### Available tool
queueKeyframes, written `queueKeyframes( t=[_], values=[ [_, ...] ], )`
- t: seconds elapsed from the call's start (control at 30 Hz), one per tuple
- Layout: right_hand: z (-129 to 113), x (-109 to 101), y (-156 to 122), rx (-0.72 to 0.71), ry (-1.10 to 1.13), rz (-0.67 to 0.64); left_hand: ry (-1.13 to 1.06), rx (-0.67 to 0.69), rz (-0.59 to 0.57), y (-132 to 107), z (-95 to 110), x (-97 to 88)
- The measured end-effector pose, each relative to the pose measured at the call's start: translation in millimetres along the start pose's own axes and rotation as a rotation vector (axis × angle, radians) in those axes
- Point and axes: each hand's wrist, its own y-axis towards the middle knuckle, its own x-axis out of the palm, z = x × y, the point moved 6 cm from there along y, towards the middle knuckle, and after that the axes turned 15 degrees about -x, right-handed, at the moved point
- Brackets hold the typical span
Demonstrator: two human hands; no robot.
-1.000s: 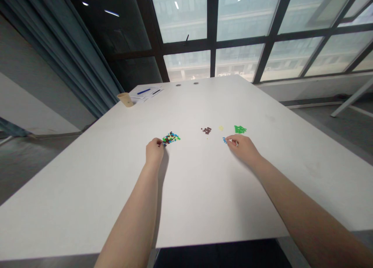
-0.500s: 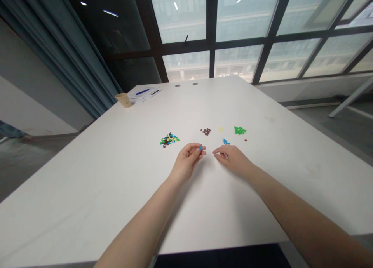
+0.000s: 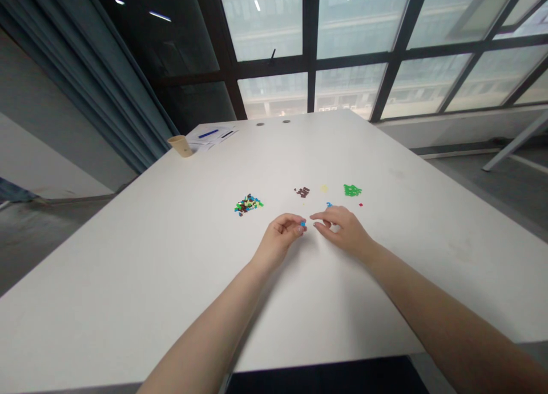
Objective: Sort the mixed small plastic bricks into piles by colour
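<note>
Between the thumb and fingers of my left hand (image 3: pixel 282 235) is a small blue toy brick (image 3: pixel 303 224), held just above the table. My right hand (image 3: pixel 341 227) is close by on the right, thumb and index finger apart with nothing visible between them. Partly hidden behind its fingers lies a small group of blue bricks (image 3: pixel 329 204). Farther back are a brown group (image 3: pixel 302 192), a pale yellow group (image 3: pixel 324 188) and a green group (image 3: pixel 352 190). A single red piece (image 3: pixel 361 205) lies below the green ones. Left of my hands sits a mixed-colour pile (image 3: pixel 249 205).
The white table (image 3: pixel 171 280) spreads out on all sides. A tan paper cup (image 3: pixel 180 146) stands at its far left edge, beside papers (image 3: pixel 205 139) with a blue pen (image 3: pixel 208 134) on them. Dark-framed windows (image 3: pixel 274 97) rise behind the far edge.
My left hand has moved slightly right with the blue brick, which shows more at the fingertips. The right hand has shifted a little and now covers more of the blue group.
</note>
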Motion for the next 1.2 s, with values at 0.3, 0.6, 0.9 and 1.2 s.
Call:
queueKeyframes(
  t=[0.3,0.6,0.9,1.2],
  values=[
    [-28,-10,4,-0.141,0.045,0.148,0.046,0.004,-0.085,3,-9,1.9],
    [-18,-3,4,-0.109,0.057,0.102,0.050,-0.018,-0.086,11,-17,-1.0],
    [71,-26,-19,0.301,-0.169,0.033,0.126,0.001,0.029,32,-36,-10.9],
    [95,-16,-33,0.425,-0.229,-0.147,1.041,0.260,-0.382,-12,-35,36.4]
  ],
)
